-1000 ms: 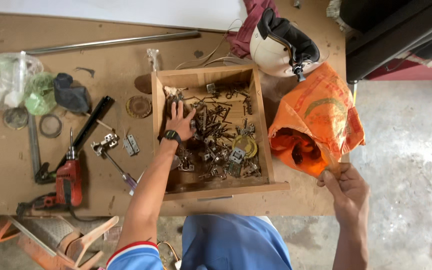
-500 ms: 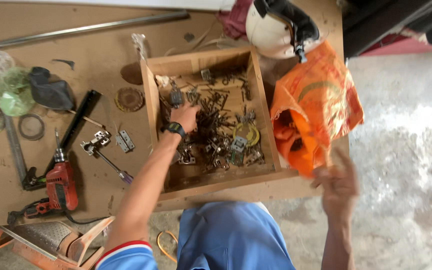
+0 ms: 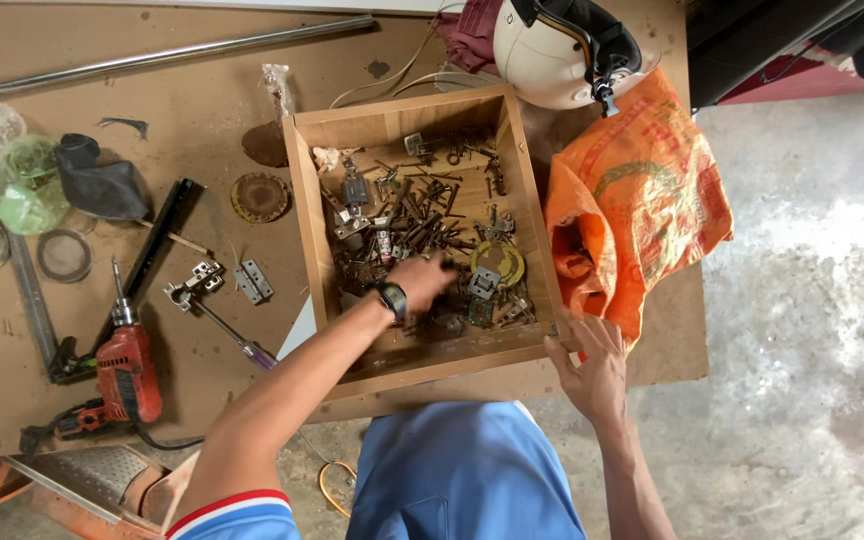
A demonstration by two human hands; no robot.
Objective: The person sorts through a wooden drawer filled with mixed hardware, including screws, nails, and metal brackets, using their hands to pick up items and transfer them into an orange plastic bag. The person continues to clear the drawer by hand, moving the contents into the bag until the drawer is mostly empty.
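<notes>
Your left hand is down in the wooden drawer, fingers spread loosely over the heap of rusty screws and hinges; nothing is clearly pinched between them. Your right hand rests flat and open on the drawer's front right corner, just below the orange sack. As far as you can judge, the sorting is barely begun: the pile looks whole, and only two hinges lie out on the bench. The drawer's front edge sits near the bench edge, the sack crowds its right side, and a helmet stands behind it. Free room lies left of the drawer.
</notes>
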